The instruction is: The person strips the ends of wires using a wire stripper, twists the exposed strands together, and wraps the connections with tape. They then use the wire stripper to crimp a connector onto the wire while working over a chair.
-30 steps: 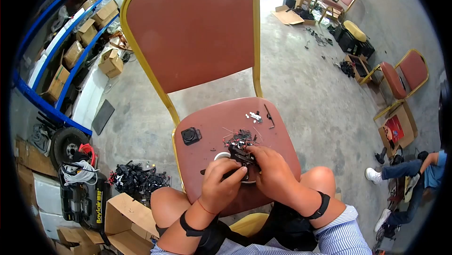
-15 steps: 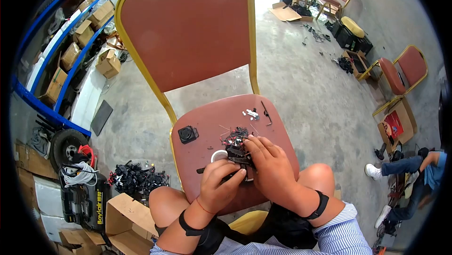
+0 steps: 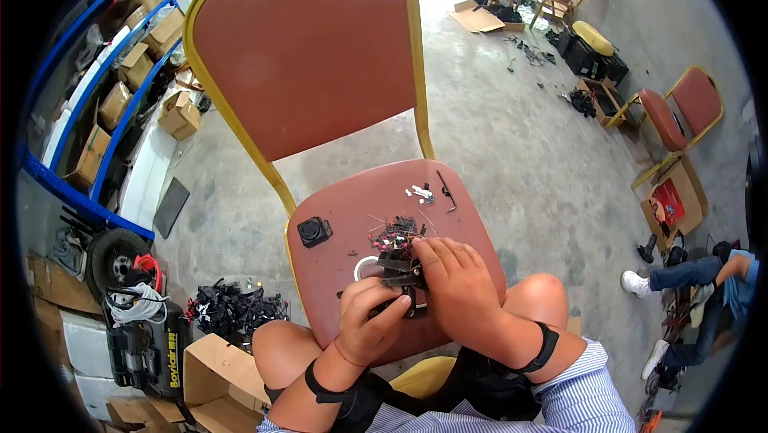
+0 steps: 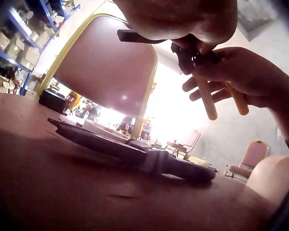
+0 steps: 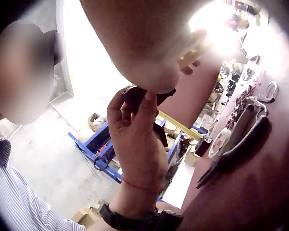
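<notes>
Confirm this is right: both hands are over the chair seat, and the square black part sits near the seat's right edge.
No: the square black part sits near the left edge of the chair seat, as the head view shows. The left hand and right hand are indeed over the seat.

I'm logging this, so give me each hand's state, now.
Left hand: holding a black part.
Right hand: holding a yellow-handled tool.
</notes>
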